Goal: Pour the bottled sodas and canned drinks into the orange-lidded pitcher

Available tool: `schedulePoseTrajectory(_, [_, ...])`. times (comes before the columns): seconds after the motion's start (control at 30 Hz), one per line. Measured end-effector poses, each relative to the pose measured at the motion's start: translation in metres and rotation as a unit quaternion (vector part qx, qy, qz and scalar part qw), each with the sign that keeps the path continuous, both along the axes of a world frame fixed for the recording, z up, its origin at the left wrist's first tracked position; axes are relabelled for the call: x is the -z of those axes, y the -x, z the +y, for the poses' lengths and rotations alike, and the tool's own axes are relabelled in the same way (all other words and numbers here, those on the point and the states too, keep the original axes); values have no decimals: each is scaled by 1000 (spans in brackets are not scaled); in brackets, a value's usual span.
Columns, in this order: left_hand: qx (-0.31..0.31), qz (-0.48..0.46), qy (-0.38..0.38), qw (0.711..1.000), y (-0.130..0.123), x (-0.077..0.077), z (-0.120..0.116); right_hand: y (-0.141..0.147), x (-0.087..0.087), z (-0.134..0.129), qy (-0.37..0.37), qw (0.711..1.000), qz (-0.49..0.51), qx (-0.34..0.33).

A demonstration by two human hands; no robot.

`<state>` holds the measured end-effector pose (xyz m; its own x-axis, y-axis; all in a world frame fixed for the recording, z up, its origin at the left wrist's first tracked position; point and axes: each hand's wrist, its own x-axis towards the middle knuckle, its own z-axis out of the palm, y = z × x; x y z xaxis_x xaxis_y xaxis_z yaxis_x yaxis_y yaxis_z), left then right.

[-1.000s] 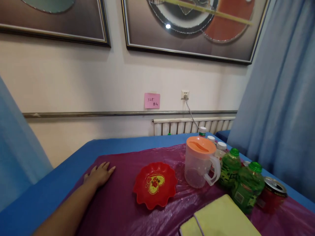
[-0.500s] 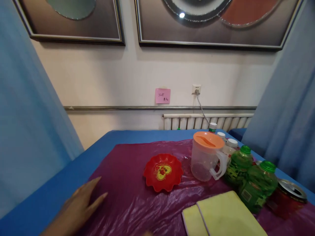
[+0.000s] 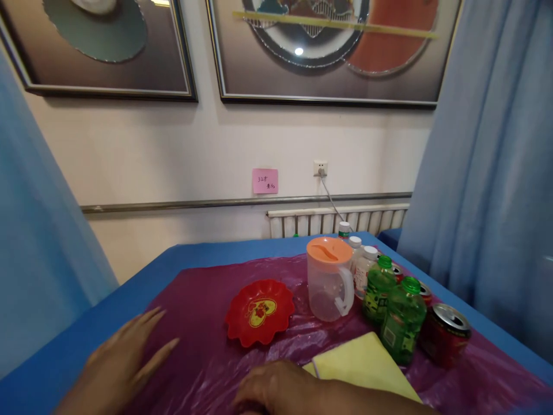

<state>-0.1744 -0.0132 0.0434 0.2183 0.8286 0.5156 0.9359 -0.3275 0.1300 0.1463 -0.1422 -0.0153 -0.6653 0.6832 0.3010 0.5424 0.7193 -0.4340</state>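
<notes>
My left hand is over the left part of the purple plastic sheet. Its fingers are stretched forward, thumb apart, holding nothing. At the bottom centre my right hand reaches in over the sheet, back upward and fingers loosely bent to the left; their tips are partly cut off, and no object shows in them. Beyond both hands lies a red scalloped plate with a yellow heart print. A folded yellow towel is partly covered by my right forearm. Behind it stands a clear plastic pitcher with an orange lid and handle.
On the right stand green bottles, clear white-capped bottles and several cans, the nearest a red can. The sheet covers a blue table. Blue curtains hang at both sides. A radiator is behind.
My right hand has come into view from the lower right, across the towel. The view has turned right and slightly up. My left hand remains open at the left.
</notes>
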Motion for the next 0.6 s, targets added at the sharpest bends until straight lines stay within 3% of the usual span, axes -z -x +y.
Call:
schedulePoseTrajectory(0.1, [115,-8,24,993,-78,-28,2,-14,2,-4,3,999,-6,34])
schedulePoseTrajectory(0.17, [163,-27,21,986,-119,-32,2,-28,5,-13,-27,996,38,75])
schedulePoseTrajectory(0.23, [194,-55,2,979,-147,-28,-2,-46,7,-25,-103,974,130,152])
schedulePoseTrajectory(0.27, [207,-71,-13,976,-157,-24,-5,-55,7,-32,-158,947,182,211])
schedulePoseTrajectory(0.33, [232,-106,-56,965,-170,-14,-12,-74,4,-42,-256,858,275,349])
schedulePoseTrajectory(0.4, [253,-142,-108,951,-176,-4,-20,-91,-2,-44,-280,763,354,463])
schedulePoseTrajectory(0.43, [260,-157,-132,943,-177,1,-22,-98,-5,-42,-259,729,393,498])
schedulePoseTrajectory(0.5, [263,-179,-164,934,-175,10,-21,-110,-9,-32,-189,691,465,521])
schedulePoseTrajectory(0.6, [243,-205,-169,933,-168,22,-12,-123,-10,-16,-88,689,527,490])
